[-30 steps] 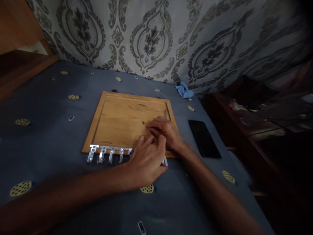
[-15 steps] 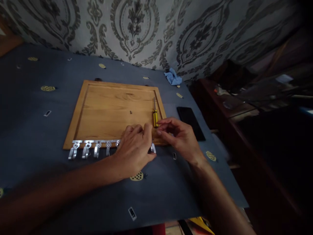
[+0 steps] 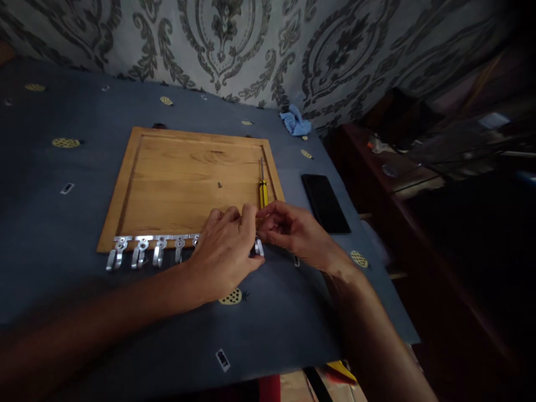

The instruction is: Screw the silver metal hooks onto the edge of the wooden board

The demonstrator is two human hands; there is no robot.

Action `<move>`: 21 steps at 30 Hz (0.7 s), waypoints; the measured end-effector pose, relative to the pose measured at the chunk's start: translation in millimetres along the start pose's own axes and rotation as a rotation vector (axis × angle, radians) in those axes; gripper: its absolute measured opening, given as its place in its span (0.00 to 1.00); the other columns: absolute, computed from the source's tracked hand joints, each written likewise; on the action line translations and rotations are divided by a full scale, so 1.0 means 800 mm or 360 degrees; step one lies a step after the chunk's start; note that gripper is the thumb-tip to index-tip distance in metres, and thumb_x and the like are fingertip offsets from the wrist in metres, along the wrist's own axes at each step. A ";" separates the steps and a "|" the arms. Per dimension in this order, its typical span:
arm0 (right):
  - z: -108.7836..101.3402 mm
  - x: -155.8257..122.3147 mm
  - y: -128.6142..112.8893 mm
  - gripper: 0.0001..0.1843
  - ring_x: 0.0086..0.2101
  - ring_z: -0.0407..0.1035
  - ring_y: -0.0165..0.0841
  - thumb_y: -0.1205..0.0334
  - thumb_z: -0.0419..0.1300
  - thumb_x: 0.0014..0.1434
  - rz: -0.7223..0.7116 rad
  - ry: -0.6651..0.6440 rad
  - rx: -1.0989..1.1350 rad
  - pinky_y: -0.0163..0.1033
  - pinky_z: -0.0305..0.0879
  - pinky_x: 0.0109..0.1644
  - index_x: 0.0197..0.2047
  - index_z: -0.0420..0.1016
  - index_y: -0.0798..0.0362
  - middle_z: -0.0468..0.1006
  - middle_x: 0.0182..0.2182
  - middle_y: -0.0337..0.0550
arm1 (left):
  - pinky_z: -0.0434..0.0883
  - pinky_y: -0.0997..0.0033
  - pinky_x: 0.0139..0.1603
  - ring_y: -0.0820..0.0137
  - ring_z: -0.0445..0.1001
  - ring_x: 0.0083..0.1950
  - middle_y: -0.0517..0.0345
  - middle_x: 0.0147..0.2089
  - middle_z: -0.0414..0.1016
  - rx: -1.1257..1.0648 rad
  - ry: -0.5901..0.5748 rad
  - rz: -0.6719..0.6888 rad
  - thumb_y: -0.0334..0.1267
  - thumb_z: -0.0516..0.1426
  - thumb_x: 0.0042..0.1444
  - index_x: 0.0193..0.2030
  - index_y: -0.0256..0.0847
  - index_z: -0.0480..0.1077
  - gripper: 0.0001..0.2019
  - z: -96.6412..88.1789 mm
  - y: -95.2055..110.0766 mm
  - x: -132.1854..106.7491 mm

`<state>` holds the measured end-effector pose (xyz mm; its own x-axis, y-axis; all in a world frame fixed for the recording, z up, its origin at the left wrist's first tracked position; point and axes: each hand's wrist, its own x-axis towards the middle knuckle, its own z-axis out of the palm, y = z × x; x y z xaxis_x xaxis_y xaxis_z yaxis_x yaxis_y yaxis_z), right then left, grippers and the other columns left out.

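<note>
A wooden board [image 3: 176, 178] lies on a blue patterned cloth [image 3: 62, 184]. A metal rail of hooks [image 3: 151, 248] rests along the board's near edge. My left hand [image 3: 226, 251] lies over the rail's right end with fingers curled on it. My right hand [image 3: 293, 231] pinches its fingers together beside the left hand's fingertips, at the board's near right corner; what it pinches is hidden. A yellow-handled screwdriver [image 3: 263, 187] lies on the board's right side. A small dark screw [image 3: 219, 184] sits loose near the board's middle.
A black phone [image 3: 324, 202] lies right of the board. A crumpled blue cloth [image 3: 295, 123] sits at the back by the patterned wall. A dark wooden shelf [image 3: 397, 178] with clutter stands past the table's right edge.
My right hand moved off the board's right part, uncovering the screwdriver, and now sits pinched against my left hand's fingertips. The view shifted right and down.
</note>
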<state>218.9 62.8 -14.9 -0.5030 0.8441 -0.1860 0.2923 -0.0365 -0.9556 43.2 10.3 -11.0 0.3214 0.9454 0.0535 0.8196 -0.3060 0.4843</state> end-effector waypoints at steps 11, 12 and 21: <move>0.002 0.007 -0.003 0.14 0.27 0.68 0.27 0.64 0.67 0.50 0.0053 -0.0001 -0.0103 0.34 0.66 0.32 0.40 0.72 0.52 0.74 0.26 0.34 | 0.65 0.54 0.54 0.54 0.73 0.53 0.51 0.46 0.76 0.0020 0.0005 0.0028 0.39 0.68 0.51 0.50 0.40 0.58 0.26 0.002 -0.001 -0.001; 0.003 0.007 -0.004 0.13 0.27 0.68 0.27 0.64 0.67 0.50 0.0052 0.0000 -0.0145 0.34 0.65 0.31 0.40 0.72 0.52 0.74 0.26 0.35 | 0.65 0.54 0.54 0.54 0.73 0.53 0.51 0.47 0.76 0.0024 0.0010 0.0030 0.39 0.68 0.51 0.50 0.40 0.58 0.26 0.002 -0.001 -0.001; 0.005 0.005 -0.010 0.15 0.26 0.65 0.28 0.50 0.67 0.54 -0.0017 0.0019 -0.0480 0.35 0.63 0.29 0.34 0.72 0.52 0.73 0.26 0.37 | 0.66 0.54 0.52 0.54 0.73 0.52 0.51 0.46 0.76 0.0018 0.0068 0.0055 0.40 0.68 0.51 0.49 0.41 0.58 0.26 0.005 -0.003 -0.001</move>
<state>211.5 64.6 -9.0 -0.4983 0.8497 -0.1723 0.5165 0.1313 -0.8462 42.4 9.6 -15.7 0.3295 0.9380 0.1074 0.8137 -0.3399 0.4716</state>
